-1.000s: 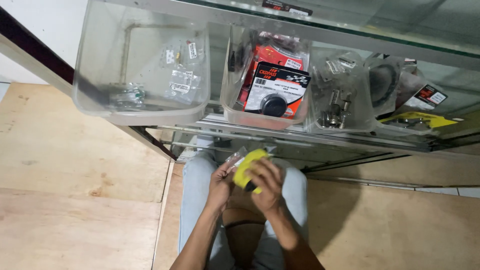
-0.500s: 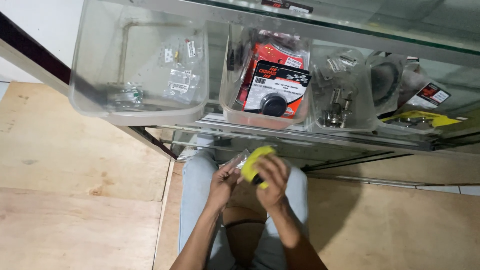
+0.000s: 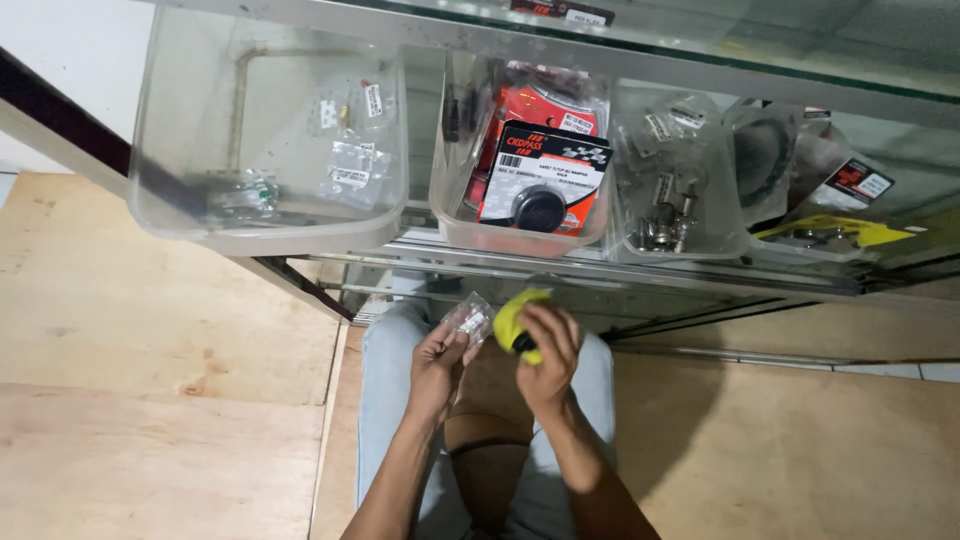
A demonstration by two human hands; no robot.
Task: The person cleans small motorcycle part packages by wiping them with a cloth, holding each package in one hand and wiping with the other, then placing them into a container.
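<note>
Over the lap, left hand (image 3: 438, 362) pinches a small clear packet (image 3: 470, 320) while right hand (image 3: 545, 350) closes on a yellow cloth (image 3: 512, 318) touching it; wiping likely goes best with the packet held steady. Beyond, clear bins (image 3: 270, 235) hold packaged parts

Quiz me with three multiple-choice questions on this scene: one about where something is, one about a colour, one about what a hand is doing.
1. Where is the red-and-black pack?
A. on the floor
B. in the middle bin
C. in the left hand

2. What colour is the cloth?
A. yellow
B. blue
C. white

3. What is the left hand doing?
A. hanging empty
B. resting on the shelf
C. holding a small clear bag

Answers: 1 B, it stands inside the middle bin. 2 A, the right hand grips a yellow cloth. 3 C, its fingers pinch the clear bag.
</note>
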